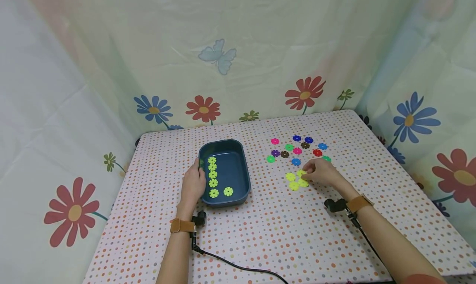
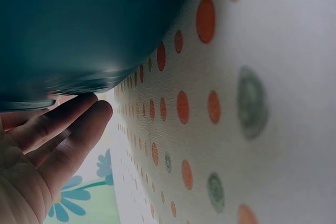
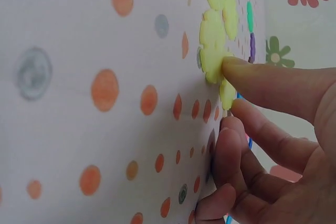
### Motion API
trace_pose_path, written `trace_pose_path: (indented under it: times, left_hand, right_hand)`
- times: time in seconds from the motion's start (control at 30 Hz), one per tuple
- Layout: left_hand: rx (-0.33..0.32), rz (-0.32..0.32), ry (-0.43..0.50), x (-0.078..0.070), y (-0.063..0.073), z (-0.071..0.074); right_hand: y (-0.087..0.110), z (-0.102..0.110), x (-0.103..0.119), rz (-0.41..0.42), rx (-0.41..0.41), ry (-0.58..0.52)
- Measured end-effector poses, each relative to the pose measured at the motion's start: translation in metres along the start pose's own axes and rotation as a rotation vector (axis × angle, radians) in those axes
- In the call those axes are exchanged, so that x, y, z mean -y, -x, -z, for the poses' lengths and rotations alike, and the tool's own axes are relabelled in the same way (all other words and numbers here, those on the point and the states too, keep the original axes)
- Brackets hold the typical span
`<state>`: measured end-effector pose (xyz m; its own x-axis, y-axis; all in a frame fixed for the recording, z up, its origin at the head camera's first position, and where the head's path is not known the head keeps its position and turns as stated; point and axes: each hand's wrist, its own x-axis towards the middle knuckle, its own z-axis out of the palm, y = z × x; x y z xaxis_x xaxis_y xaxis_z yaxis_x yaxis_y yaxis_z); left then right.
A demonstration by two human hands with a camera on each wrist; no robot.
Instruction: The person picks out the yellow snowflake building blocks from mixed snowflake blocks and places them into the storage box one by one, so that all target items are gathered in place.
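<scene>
In the head view my left hand [image 1: 194, 182] holds the left rim of a dark blue tray [image 1: 239, 199]. Seen from the left wrist, its fingers [image 2: 73, 153] lie under the rim; the thumb is out of sight there. Inside the tray, yellow snowflake building discs [image 1: 213, 174] form a column along the left, and a single yellow disc [image 1: 228, 191] lies beside its near end. My right hand [image 1: 322, 173] pinches a yellow disc [image 3: 227, 94] between thumb and index finger, at the edge of a small cluster of yellow discs [image 1: 294, 185] on the table.
Behind the yellow cluster lie scattered discs in other colours, such as pink [image 1: 274, 141], red [image 1: 317, 152] and dark blue [image 1: 296, 138]. A dotted cloth [image 1: 275, 234] covers the table. A black cable [image 1: 241, 268] trails from the left wrist camera. Flowered curtains [image 1: 253, 61] enclose the table.
</scene>
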<state>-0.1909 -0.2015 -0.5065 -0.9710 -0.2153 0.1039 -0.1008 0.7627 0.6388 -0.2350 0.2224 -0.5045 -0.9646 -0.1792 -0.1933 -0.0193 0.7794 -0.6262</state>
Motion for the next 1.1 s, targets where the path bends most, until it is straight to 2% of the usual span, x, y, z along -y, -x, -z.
trace_pose_path:
  times: [0.3, 0.57, 0.93, 1.1]
  left_hand:
    - [0.006, 0.007, 0.002, 0.001, 0.001, 0.0]
    - [-0.001, 0.001, 0.003, 0.001, -0.001, 0.001]
    - [-0.009, 0.001, 0.007, -0.001, 0.0, 0.0]
    - [-0.008, -0.001, 0.009, -0.001, 0.001, -0.001]
  right_hand:
    - [-0.002, -0.002, 0.002, -0.026, -0.006, 0.021]
    - [0.0, 0.0, 0.004, 0.022, -0.045, 0.034]
    - [-0.002, 0.005, 0.003, -0.004, -0.042, 0.019]
    - [-0.003, 0.012, 0.012, 0.035, -0.035, -0.028]
